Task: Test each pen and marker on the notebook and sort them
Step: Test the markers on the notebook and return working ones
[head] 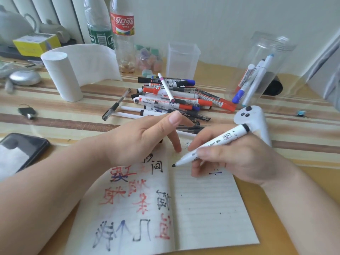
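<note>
Thumb and fingers of the right hand (pixel 233 159) pinched one white marker (pixel 211 144), its tip at the notebook (pixel 211 208), probably to test it. The left hand (pixel 145 142), fingers spread, steadied the pages. At twelve o'clock lay the pile (pixel 174 100), too tangled to count. At two o'clock, one clear jar (pixel 276 46) held about three, apparently sorted.

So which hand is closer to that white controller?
Right. The right hand, holding a marker, sits just in front of the white controller; the left hand rests farther left, on the notebook.
</note>
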### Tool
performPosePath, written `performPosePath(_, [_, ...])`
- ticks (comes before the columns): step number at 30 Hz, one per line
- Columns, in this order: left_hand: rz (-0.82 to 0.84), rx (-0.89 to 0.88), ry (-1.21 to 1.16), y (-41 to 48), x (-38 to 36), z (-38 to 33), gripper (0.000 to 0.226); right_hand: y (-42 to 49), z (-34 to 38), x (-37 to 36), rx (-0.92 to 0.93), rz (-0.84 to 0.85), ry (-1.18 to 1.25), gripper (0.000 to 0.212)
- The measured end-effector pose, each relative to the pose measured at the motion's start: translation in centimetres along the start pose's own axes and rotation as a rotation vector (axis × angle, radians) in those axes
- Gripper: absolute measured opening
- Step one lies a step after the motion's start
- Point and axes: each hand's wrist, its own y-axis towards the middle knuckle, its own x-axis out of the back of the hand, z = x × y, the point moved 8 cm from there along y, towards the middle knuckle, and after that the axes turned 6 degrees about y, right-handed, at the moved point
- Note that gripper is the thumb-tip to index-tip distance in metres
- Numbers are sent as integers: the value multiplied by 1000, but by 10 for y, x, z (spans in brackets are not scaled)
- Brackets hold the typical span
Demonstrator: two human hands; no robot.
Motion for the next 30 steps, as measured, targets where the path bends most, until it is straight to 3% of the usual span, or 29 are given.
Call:
performPosePath(6, [-12,8,1,-1,0,-1,76,9,-9,2,-10,-114,-210,8])
performPosePath(15, [-7,6,53,-1,0,-1,83,9,-7,-1,2,-129,-371,7])
performPosePath(25, [-5,13,45,-1,1,-2,80,8,0,-8,-19,-111,-511,11])
performPosePath(30, [-4,27,39,-1,0,-4,74,10,-3,1,-20,-197,-497,13])
